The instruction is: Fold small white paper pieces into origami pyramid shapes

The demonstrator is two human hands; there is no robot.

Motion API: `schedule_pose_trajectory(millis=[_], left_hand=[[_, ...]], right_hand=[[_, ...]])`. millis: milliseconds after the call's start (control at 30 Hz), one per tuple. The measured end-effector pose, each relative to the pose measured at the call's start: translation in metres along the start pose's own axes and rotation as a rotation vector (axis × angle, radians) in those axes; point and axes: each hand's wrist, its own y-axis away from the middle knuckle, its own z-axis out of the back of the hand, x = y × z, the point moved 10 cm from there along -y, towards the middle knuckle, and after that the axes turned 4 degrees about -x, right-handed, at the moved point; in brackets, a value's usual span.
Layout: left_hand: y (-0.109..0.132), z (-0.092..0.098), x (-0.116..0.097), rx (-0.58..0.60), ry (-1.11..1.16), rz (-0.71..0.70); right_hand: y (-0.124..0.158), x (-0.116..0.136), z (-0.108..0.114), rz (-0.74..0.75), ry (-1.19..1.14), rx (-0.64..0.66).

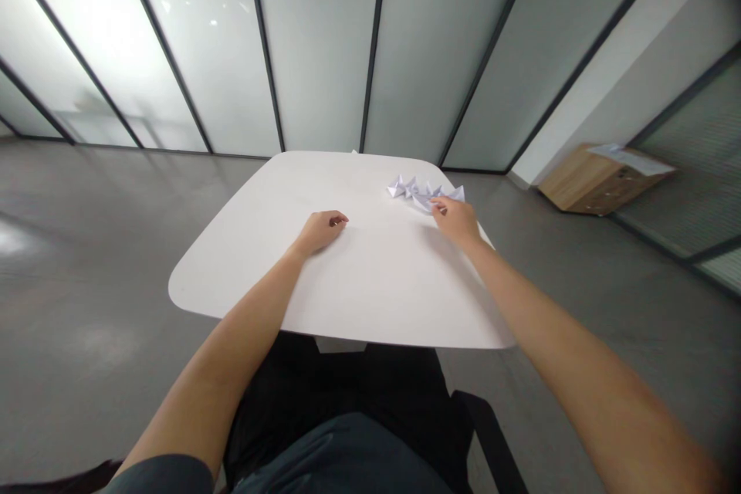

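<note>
We are reading no text, label, brand, number or sign anywhere: we are making out no lettering on the folded white papers (410, 187), the white table (359, 285) or the frosted glass panels (324, 38), and the pale sheet (634, 159) on the wooden cabinet (570, 181) is blurring too much for reading.

Looks like matt paper on the folded pieces (424, 197) — smooth on the counter (370, 270) — frosted on the upper-frame panels (318, 38).
</note>
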Motion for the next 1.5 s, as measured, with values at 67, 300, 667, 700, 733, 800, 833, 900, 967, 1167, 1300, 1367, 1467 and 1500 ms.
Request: schedule_pose_trajectory(millis=[67, 300, 667, 700, 733, 800, 833, 900, 967, 1167, 1300, 1367, 1467, 1500], left_hand=[[0.003, 0.0, -0.013, 0.035, -0.011, -0.086], [0.021, -0.021, -0.038, 0.188, -0.182, -0.319], [0.026, -0.034, -0.026, 0.204, -0.253, -0.252], [0.026, -0.034, -0.026, 0.202, -0.267, -0.256], [0.026, -0.035, -0.027, 0.205, -0.285, -0.264], [0.027, -0.037, -0.028, 0.215, -0.328, -0.277], [0.027, -0.037, -0.028, 0.221, -0.348, -0.279], [0.028, -0.037, -0.028, 0.229, -0.372, -0.278], [0.028, -0.037, -0.027, 0.233, -0.378, -0.275], [0.027, -0.037, -0.025, 0.233, -0.366, -0.262], [0.027, -0.036, -0.027, 0.221, -0.364, -0.273], [0.028, -0.036, -0.029, 0.213, -0.364, -0.282], [0.027, -0.034, -0.031, 0.19, -0.36, -0.291], [0.026, -0.032, -0.032, 0.18, -0.355, -0.291]], right_hand=[[0.001, 0.042, -0.009, 0.131, -0.09, 0.072], [0.048, 0.157, -0.074, 0.396, -0.111, 0.404], [0.079, 0.161, -0.11, 0.424, 0.044, 0.491], [0.079, 0.161, -0.11, 0.425, 0.05, 0.492], [0.079, 0.161, -0.11, 0.426, 0.058, 0.493], [0.079, 0.161, -0.111, 0.428, 0.074, 0.494], [0.079, 0.161, -0.112, 0.428, 0.081, 0.497], [0.079, 0.161, -0.112, 0.423, 0.09, 0.508], [0.079, 0.161, -0.113, 0.418, 0.09, 0.515], [0.079, 0.16, -0.112, 0.414, 0.081, 0.514], [0.079, 0.16, -0.112, 0.409, 0.077, 0.512], [0.079, 0.161, -0.112, 0.409, 0.068, 0.505], [0.076, 0.161, -0.107, 0.403, 0.022, 0.47], [0.075, 0.161, -0.103, 0.404, -0.01, 0.444]])
